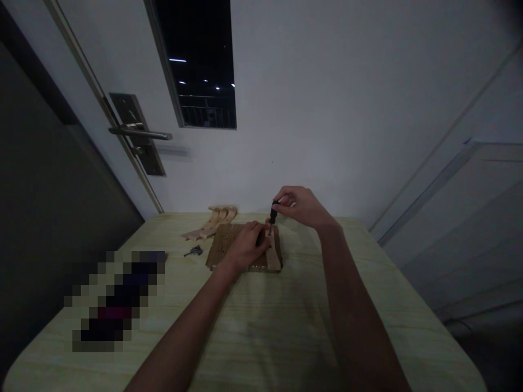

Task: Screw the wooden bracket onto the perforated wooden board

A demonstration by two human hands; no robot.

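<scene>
A brown wooden board (223, 247) with small holes lies flat near the far edge of the table. A lighter wooden strip (273, 258) rests along its right side. My left hand (247, 245) lies on the board, fingers curled against the strip and pressing it down. My right hand (300, 206) is closed around the black handle of a small screwdriver (273, 213), which stands upright with its tip on the strip's top end.
Several curved light wooden pieces (212, 222) lie at the table's (261, 326) far edge. A small dark metal part (193, 251) sits left of the board. A blurred dark object (116, 294) lies front left. A door with a lever handle (141, 133) stands behind.
</scene>
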